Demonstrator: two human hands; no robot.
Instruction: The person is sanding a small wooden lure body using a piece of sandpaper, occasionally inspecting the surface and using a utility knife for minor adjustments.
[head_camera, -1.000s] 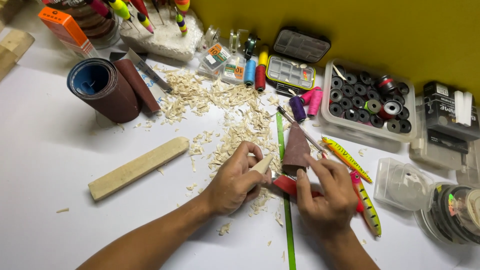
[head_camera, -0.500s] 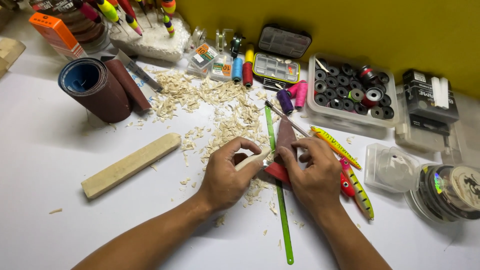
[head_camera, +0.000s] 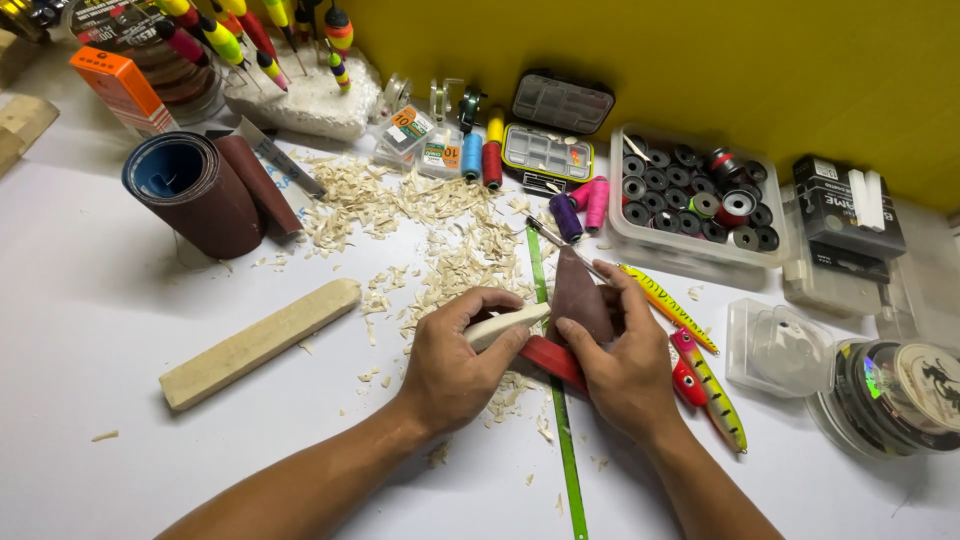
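My left hand (head_camera: 462, 362) grips a small pale carved wood piece (head_camera: 507, 324) at the middle of the white table. My right hand (head_camera: 622, 362) pinches a folded sheet of dark brown sandpaper (head_camera: 577, 290) against that piece. A red-handled tool (head_camera: 551, 361) lies under both hands, across a long green ruler (head_camera: 556, 420). Wood shavings (head_camera: 440, 235) spread behind the hands.
A pale wood block (head_camera: 258, 342) lies at the left. Rolled sandpaper (head_camera: 195, 193) stands behind it. Painted fishing lures (head_camera: 708, 380) lie right of my hand. A tray of thread spools (head_camera: 695, 195), small tackle boxes (head_camera: 548, 152), clear containers (head_camera: 780, 347) and line spools (head_camera: 900, 395) crowd the back and right.
Both hands have stayed together on the wood piece, with the sandpaper shifting slightly over it. The camera view has drifted, so everything sits a little differently in frame.
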